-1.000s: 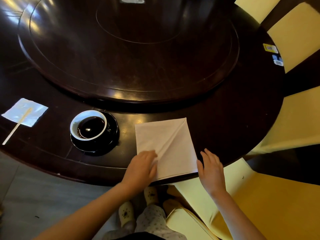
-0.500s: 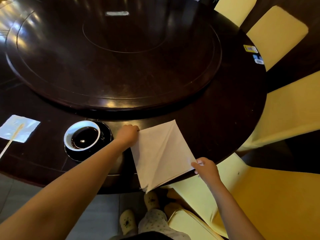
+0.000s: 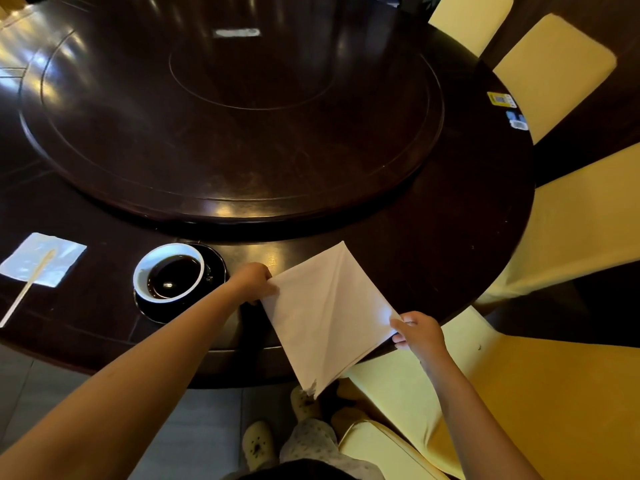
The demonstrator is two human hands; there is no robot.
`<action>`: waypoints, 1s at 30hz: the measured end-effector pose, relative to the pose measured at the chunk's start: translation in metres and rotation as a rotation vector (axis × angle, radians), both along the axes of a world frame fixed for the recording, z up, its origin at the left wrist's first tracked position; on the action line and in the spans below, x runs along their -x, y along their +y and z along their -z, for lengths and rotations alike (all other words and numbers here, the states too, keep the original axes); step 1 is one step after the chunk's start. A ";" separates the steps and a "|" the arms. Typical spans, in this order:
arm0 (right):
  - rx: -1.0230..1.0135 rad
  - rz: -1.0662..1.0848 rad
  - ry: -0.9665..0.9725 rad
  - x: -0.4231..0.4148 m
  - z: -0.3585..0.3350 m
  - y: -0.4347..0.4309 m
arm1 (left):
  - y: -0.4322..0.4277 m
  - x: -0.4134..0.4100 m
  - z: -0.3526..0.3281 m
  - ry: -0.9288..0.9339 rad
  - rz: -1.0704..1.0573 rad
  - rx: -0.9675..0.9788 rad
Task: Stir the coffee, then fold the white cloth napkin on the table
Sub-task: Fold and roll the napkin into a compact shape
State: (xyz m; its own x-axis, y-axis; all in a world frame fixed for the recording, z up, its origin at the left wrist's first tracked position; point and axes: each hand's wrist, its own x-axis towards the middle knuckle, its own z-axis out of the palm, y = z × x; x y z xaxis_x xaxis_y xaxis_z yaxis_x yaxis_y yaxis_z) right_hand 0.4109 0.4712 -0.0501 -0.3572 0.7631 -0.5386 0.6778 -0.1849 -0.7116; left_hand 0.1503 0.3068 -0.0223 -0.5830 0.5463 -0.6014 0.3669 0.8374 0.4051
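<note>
The white cloth napkin [image 3: 325,313] lies as a folded square turned like a diamond at the near edge of the dark round table [image 3: 450,258], its lowest corner hanging over the rim. My left hand [image 3: 254,282] pinches its left corner. My right hand [image 3: 417,332] pinches its right corner at the table's edge. A white cup of dark coffee [image 3: 169,271] sits on a black saucer [image 3: 214,268] just left of my left hand. A wooden stirrer [image 3: 26,291] rests on a small white paper square [image 3: 43,259] at the far left.
A large raised turntable [image 3: 228,126] fills the table's middle. Yellow-covered chairs [image 3: 585,216] ring the right side, one close under my right arm. Stickers [image 3: 502,100] lie near the table's right rim. My slippered feet [image 3: 258,445] show on the grey floor.
My left hand went from pressing the napkin's near part to gripping its left corner. My right hand closed on the right corner. The napkin turned slightly and slid over the edge.
</note>
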 end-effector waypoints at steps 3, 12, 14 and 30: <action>0.059 0.052 0.056 0.001 -0.006 0.001 | -0.005 -0.001 -0.001 -0.082 -0.100 -0.066; 0.449 0.406 0.466 0.015 -0.042 0.028 | 0.001 -0.003 -0.037 -0.351 -0.568 -0.541; 0.474 0.454 0.531 0.020 -0.048 0.035 | 0.001 0.000 -0.045 -0.415 -0.632 -0.592; 0.005 -0.088 0.342 0.037 -0.127 0.047 | -0.015 0.010 -0.072 -0.128 -0.345 -0.673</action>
State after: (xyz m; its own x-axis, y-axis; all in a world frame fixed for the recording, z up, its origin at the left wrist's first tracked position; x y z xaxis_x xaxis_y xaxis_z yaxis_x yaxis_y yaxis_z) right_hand 0.3735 0.5181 0.0766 -0.5821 0.7186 -0.3804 0.4142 -0.1405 -0.8993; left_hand 0.1404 0.2920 0.0495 -0.7351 0.6183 -0.2779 0.0453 0.4538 0.8900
